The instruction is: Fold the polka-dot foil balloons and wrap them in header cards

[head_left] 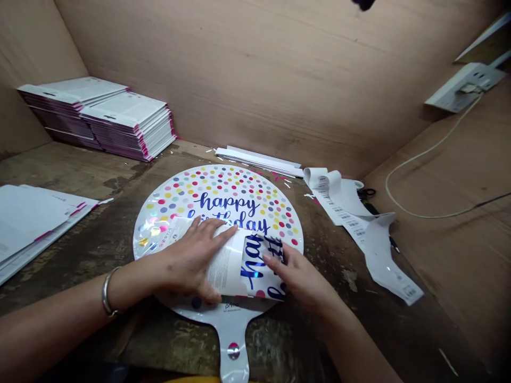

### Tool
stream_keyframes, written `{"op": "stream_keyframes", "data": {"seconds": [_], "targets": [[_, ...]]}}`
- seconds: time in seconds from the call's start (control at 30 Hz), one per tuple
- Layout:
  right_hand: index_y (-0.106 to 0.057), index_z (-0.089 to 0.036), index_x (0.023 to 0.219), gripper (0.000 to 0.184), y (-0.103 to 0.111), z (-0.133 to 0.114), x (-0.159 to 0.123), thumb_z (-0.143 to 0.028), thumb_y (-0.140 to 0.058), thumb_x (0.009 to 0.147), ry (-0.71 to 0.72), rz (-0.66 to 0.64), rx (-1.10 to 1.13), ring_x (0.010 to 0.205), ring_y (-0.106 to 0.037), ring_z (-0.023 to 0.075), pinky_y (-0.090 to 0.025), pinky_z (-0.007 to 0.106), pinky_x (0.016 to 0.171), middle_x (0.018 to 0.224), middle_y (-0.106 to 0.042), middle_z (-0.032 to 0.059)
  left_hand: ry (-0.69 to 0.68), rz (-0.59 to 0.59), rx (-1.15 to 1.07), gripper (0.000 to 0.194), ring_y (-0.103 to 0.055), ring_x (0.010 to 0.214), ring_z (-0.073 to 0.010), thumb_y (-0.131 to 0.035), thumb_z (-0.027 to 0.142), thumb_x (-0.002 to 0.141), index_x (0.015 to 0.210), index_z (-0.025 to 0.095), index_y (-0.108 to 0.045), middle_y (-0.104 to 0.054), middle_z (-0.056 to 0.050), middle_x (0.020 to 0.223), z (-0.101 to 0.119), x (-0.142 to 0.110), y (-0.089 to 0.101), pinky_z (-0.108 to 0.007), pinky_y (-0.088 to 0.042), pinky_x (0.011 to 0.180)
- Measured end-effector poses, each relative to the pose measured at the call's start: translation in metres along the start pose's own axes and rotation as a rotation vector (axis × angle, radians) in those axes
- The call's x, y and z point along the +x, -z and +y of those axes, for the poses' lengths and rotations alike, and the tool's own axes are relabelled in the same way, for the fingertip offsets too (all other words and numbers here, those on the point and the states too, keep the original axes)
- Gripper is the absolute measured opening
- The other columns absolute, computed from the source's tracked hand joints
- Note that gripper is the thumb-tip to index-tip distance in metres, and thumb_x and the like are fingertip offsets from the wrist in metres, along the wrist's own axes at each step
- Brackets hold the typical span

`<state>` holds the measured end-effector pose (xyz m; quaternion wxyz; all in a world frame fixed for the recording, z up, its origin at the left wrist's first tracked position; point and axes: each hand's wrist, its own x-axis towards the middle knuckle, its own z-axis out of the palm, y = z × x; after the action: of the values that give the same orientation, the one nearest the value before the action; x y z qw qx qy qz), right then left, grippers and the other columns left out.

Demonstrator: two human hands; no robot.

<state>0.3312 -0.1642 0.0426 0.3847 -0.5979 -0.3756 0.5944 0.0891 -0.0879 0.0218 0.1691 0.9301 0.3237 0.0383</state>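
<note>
Your open left hand [191, 260] presses the white printed card [227, 268] flat onto the foil birthday balloon [223, 199] on the wooden bench [80, 170], your right hand [299, 274] touches folded foil [265, 266] beside the card, its grip unclear, and pressing too hard could crease the foil

**Polka dots, blue script**

Foil balloon [219, 191], centre: white, multicoloured confetti dots, metallic blue "happy birthday" lettering. 10 o'clock: card stacks [128, 119], white with magenta edges. 3 o'clock: barcode label strip [343, 207], white, black bars. 12 o'clock: plywood wall [239, 80], tan.
</note>
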Motion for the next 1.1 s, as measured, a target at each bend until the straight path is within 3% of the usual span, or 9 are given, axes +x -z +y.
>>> {"op": "stream_keyframes", "data": {"seconds": [0.13, 0.27, 0.4, 0.5, 0.63, 0.73, 0.87, 0.93, 1.1], "targets": [[-0.051, -0.018, 0.069, 0.030, 0.004, 0.005, 0.003, -0.041, -0.070, 0.067, -0.053, 0.094, -0.180, 0.037, -0.047, 0.0072, -0.039, 0.018, 0.034, 0.052, -0.056, -0.0056, 0.035, -0.013, 0.001, 0.128, -0.017, 0.134, -0.0433, -0.074, 0.067, 0.042, 0.146, 0.018, -0.016, -0.024, -0.022, 0.144, -0.004, -0.002, -0.001, -0.059, -0.009, 0.108], [-0.052, -0.018, 0.066, 0.013, -0.025, 0.013, 0.014, -0.027, -0.054, 0.075, -0.065, 0.034, -0.406, 0.029, -0.039, 0.0060, -0.030, 0.018, 0.029, 0.049, -0.056, -0.0047, -0.035, -0.005, -0.012, 0.128, -0.017, 0.134, -0.0425, -0.076, 0.063, 0.042, 0.146, 0.018, -0.017, -0.026, -0.021, 0.144, 0.006, 0.000, 0.002, -0.059, -0.008, 0.108], [-0.057, -0.017, 0.060, 0.013, -0.038, 0.008, 0.017, -0.019, -0.055, 0.072, 0.023, 0.002, -0.513, 0.042, -0.052, 0.0113, -0.039, 0.022, 0.040, 0.049, -0.056, -0.0024, -0.101, 0.017, -0.044, 0.128, -0.024, 0.132, -0.0425, -0.080, 0.058, 0.039, 0.145, 0.021, -0.020, -0.034, -0.019, 0.141, 0.013, 0.003, 0.003, -0.059, -0.010, 0.108], [-0.066, -0.017, 0.080, 0.016, -0.021, 0.002, 0.012, -0.026, -0.053, 0.081, 0.315, 0.124, -0.740, 0.080, -0.063, 0.0204, -0.050, 0.033, 0.071, 0.082, -0.068, 0.0066, -0.178, -0.031, -0.062, 0.120, -0.018, 0.135, -0.0437, -0.077, 0.064, 0.045, 0.145, 0.025, -0.023, -0.026, -0.018, 0.148, 0.006, 0.002, 0.002, -0.062, -0.008, 0.107], [-0.056, -0.021, 0.124, 0.038, -0.004, 0.013, 0.002, -0.018, -0.045, 0.087, 0.651, 0.031, -1.141, 0.129, -0.038, 0.0273, -0.035, 0.048, 0.104, 0.136, -0.050, 0.0091, -0.291, -0.122, -0.060, 0.074, -0.013, 0.138, -0.0372, -0.062, 0.056, 0.075, 0.140, 0.038, -0.031, -0.027, -0.006, 0.150, -0.002, -0.006, 0.003, -0.066, -0.001, 0.105], [-0.058, -0.019, 0.121, 0.036, -0.010, 0.024, -0.011, -0.015, -0.045, 0.088, 0.640, 0.013, -1.266, 0.121, -0.047, 0.0281, -0.040, 0.049, 0.099, 0.129, -0.056, 0.0110, -0.221, -0.091, -0.077, 0.058, -0.018, 0.138, -0.0366, -0.054, 0.050, 0.084, 0.138, 0.038, -0.035, -0.032, -0.005, 0.148, -0.001, -0.014, 0.000, -0.068, -0.002, 0.104], [-0.068, -0.018, 0.095, 0.022, -0.026, 0.019, -0.026, -0.016, -0.048, 0.087, 0.685, 0.135, -1.267, 0.081, -0.062, 0.0240, -0.051, 0.042, 0.075, 0.088, -0.070, 0.0107, -0.141, -0.046, -0.109, 0.052, -0.016, 0.138, -0.0350, -0.050, 0.043, 0.088, 0.138, 0.034, -0.036, -0.030, -0.005, 0.149, 0.003, -0.015, -0.009, -0.067, -0.006, 0.105], [-0.067, -0.018, 0.096, 0.020, -0.030, 0.015, -0.024, -0.018, -0.049, 0.088, 0.751, 0.167, -1.190, 0.085, -0.062, 0.0232, -0.051, 0.039, 0.076, 0.092, -0.069, 0.0111, -0.164, -0.037, -0.122, 0.051, -0.015, 0.139, -0.0326, -0.050, 0.036, 0.088, 0.137, 0.032, -0.037, -0.031, -0.004, 0.149, 0.005, -0.013, -0.013, -0.064, -0.007, 0.107], [-0.065, -0.019, 0.105, 0.024, -0.031, 0.027, -0.008, -0.016, -0.047, 0.090, 0.844, -0.065, -1.118, 0.101, -0.057, 0.0215, -0.049, 0.038, 0.089, 0.112, -0.066, 0.0090, -0.105, 0.045, -0.159, 0.042, -0.027, 0.136, -0.0284, -0.052, 0.035, 0.088, 0.129, 0.029, -0.049, -0.044, -0.004, 0.141, 0.005, -0.016, -0.021, -0.057, -0.016, 0.109]]}}
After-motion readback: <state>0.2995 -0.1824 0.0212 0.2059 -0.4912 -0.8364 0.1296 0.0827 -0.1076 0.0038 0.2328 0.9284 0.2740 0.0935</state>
